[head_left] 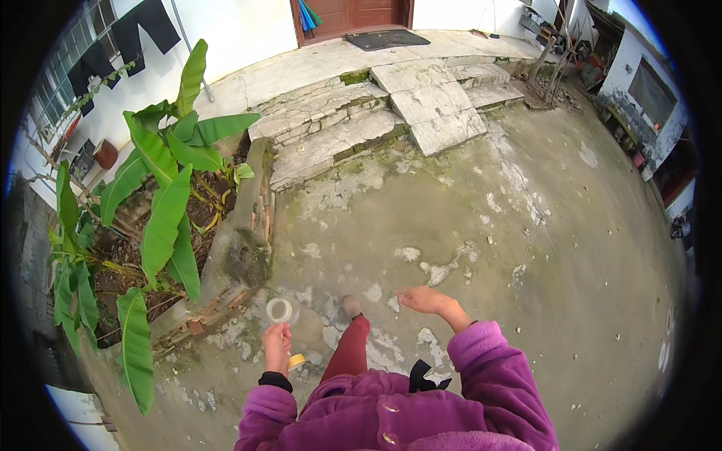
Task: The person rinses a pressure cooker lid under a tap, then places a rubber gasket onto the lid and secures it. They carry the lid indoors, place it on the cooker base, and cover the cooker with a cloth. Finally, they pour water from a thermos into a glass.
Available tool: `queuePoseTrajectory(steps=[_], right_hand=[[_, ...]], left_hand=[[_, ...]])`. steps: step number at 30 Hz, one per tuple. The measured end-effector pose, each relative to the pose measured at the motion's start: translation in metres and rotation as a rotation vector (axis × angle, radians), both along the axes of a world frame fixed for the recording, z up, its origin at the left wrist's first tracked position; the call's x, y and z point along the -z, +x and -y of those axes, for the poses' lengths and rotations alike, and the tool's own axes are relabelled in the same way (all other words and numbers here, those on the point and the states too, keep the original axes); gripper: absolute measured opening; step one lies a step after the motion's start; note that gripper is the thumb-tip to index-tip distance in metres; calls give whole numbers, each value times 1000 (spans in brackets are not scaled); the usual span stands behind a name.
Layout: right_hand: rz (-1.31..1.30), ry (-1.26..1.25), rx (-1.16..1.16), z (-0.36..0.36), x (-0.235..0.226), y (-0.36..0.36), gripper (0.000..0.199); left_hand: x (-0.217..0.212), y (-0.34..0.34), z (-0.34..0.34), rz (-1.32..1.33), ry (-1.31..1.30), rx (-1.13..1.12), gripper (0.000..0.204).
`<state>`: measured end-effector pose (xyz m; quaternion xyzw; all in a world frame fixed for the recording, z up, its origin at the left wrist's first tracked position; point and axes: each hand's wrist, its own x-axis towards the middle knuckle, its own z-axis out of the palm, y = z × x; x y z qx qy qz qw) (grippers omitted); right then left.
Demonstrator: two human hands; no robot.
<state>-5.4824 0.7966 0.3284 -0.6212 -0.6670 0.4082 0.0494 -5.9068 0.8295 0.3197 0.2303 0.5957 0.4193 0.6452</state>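
Note:
My left hand (277, 347) is closed at the side of a clear, see-through jar (279, 310) with a round open mouth. The jar's body leans off to the right and its contents, if any, cannot be made out. Beside the same hand, near the wrist, shows a yellow, round-edged piece like a lid (296, 361); whether the fingers hold it is hidden. Out to the right, my right hand (425, 300) hangs in the air with its fingers stretched leftward and nothing seen in it.
A brick-edged planter (248, 255) with broad-leaved plants (167, 218) stands close on the left. Ahead are cracked stone steps (338, 143) and a sloping slab ramp (432, 105) up to a brown door (357, 21). Patchy concrete ground (571, 286) spreads rightward.

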Motion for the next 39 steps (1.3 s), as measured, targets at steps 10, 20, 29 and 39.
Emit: queuePoseTrajectory(steps=[10, 20, 29, 39], right_hand=[[546, -343, 296, -89, 140, 218, 31], [40, -840, 1040, -313, 136, 303, 35], [-413, 582, 293, -948, -131, 286, 77], [-437, 575, -40, -1283, -254, 315, 98]], left_hand=[[-108, 181, -362, 124, 329, 52, 18], [-161, 345, -678, 94, 474, 197, 20], [-214, 453, -947, -4, 439, 348, 20], [-264, 515, -1256, -159, 375, 523, 22]])
